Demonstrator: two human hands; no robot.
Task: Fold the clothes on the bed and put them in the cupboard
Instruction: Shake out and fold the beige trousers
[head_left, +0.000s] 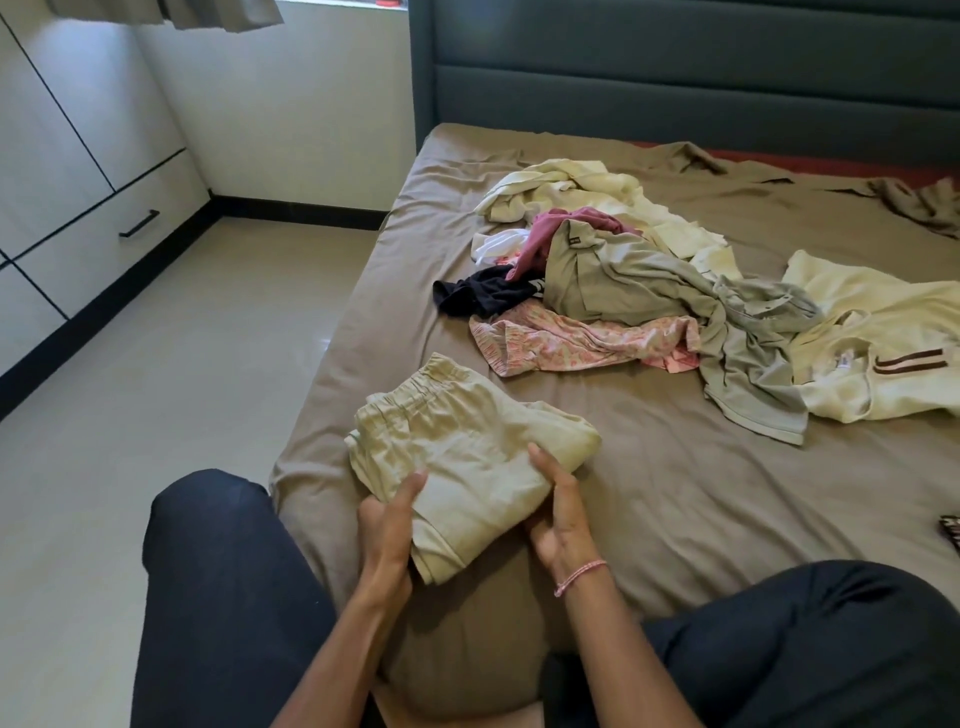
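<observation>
I had the folded beige trousers (467, 457) at the near corner of the bed (675, 509). My left hand (387, 525) gripped their near left edge and my right hand (558, 514) the right edge, thumbs on top. The unfolded pile of clothes (618, 280) lay farther up the bed, apart from them, and the white cupboard (78, 156) stood to the left.

A shiny pale tiled floor (182, 389) meets a plain white wall (311, 104) with a black strip (301, 210) along its bottom, next to a tall dark grey padded headboard (675, 67).
</observation>
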